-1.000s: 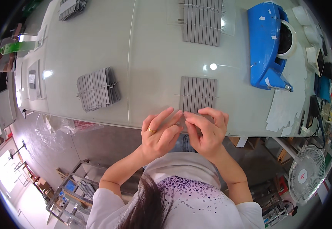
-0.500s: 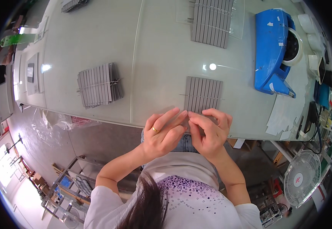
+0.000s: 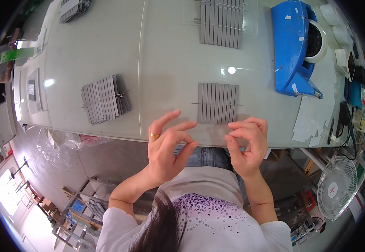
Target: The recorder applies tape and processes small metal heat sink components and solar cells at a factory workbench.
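My left hand (image 3: 165, 147) hovers at the table's front edge, thumb and forefinger tips brought together and the other fingers spread. Opposite it, my right hand (image 3: 249, 145) has bent fingers, with the thumb and forefinger tips pinched close. Anything in either pinch is too thin to make out. Just beyond the hands lies a flat panel of grey strips (image 3: 218, 103), side by side, crossed by one thin wire. A stack of similar strip panels (image 3: 102, 101), also crossed by thin wires, sits to the left.
A larger grey strip panel (image 3: 221, 25) with several wires lies at the far side. At the right stands a blue tape dispenser (image 3: 289, 46), with white paper (image 3: 312, 119) beside it. Another grey stack (image 3: 73, 10) is far left. A fan (image 3: 337, 189) stands below right.
My hands have moved apart from where their fingertips met, the left one leftward and the right one rightward. The whole view has shifted slightly; the panel by my hands still lies flat.
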The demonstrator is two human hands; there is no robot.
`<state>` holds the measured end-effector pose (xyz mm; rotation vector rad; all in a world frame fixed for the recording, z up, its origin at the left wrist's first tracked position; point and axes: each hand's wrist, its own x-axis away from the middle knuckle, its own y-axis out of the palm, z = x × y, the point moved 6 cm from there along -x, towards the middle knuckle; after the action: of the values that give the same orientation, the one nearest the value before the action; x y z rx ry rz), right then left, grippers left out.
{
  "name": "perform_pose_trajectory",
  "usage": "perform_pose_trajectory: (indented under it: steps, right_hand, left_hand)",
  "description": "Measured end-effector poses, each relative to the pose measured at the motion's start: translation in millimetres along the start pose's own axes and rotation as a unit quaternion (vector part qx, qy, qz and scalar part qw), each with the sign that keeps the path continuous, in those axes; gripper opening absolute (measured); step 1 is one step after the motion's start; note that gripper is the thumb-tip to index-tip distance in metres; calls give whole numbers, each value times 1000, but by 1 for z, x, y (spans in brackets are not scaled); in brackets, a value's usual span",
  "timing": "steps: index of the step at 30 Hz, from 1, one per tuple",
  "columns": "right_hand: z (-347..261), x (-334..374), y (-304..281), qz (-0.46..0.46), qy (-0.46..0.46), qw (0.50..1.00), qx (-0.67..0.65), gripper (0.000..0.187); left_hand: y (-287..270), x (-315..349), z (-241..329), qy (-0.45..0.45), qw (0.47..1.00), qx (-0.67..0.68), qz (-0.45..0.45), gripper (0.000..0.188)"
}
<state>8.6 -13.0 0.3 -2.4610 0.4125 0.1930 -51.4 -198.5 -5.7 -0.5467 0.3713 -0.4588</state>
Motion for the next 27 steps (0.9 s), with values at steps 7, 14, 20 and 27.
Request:
perform_pose_trajectory:
  steps: [7, 14, 20, 27]
  right_hand:
    - [5, -12, -1, 74, -20, 994, 82, 16]
    - [12, -17, 1, 62, 5, 996, 61, 16]
    - [-2, 10, 15, -6, -75, 995, 72, 20]
    - [-5, 9, 23, -4, -96, 992, 85, 21]
  left_hand:
    - [8, -29, 8, -18, 998, -63, 2, 20]
    - [12, -34, 6, -7, 993, -117, 33, 19]
    - [23, 1, 10, 106, 987, -119, -12, 24]
    - [30, 10, 9, 141, 980, -140, 0, 26]
